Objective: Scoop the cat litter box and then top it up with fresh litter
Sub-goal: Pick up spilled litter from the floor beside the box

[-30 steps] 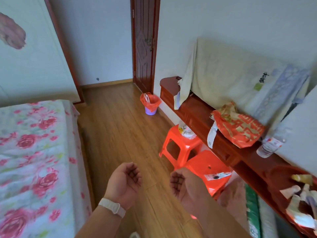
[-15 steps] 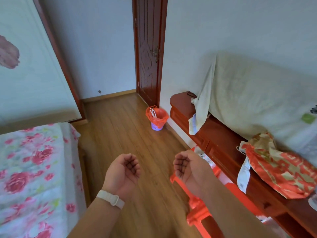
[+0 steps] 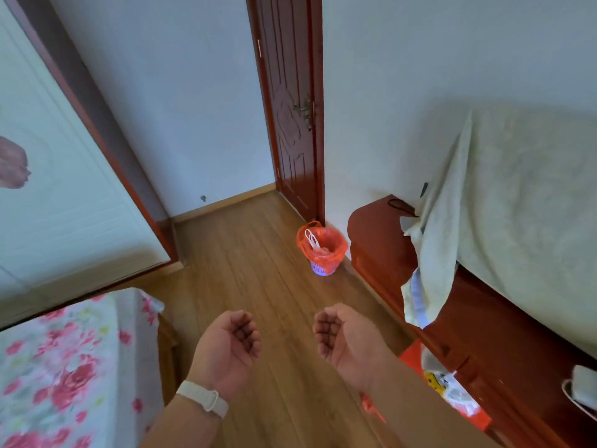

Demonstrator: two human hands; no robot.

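Note:
No litter box, scoop or litter bag shows in the head view. My left hand (image 3: pixel 230 345), with a white band on its wrist, hangs over the wooden floor, fingers loosely curled and holding nothing. Beside it, my right hand (image 3: pixel 342 339) is held the same way, palm turned inward and empty. A small purple waste bin (image 3: pixel 323 250) lined with a red plastic bag stands on the floor by the door, well ahead of both hands.
A dark red closed door (image 3: pixel 292 118) is straight ahead. A bed with a rose-print sheet (image 3: pixel 64 367) fills the lower left. On the right runs a low red-brown cabinet (image 3: pixel 378 240) draped with a pale cloth (image 3: pixel 517 205); a red stool (image 3: pixel 452 392) stands beside it.
The view has tilted up and swung toward the door; the bin now appears nearer and the red stools have slid to the lower right. Both hands stay loosely curled and empty.

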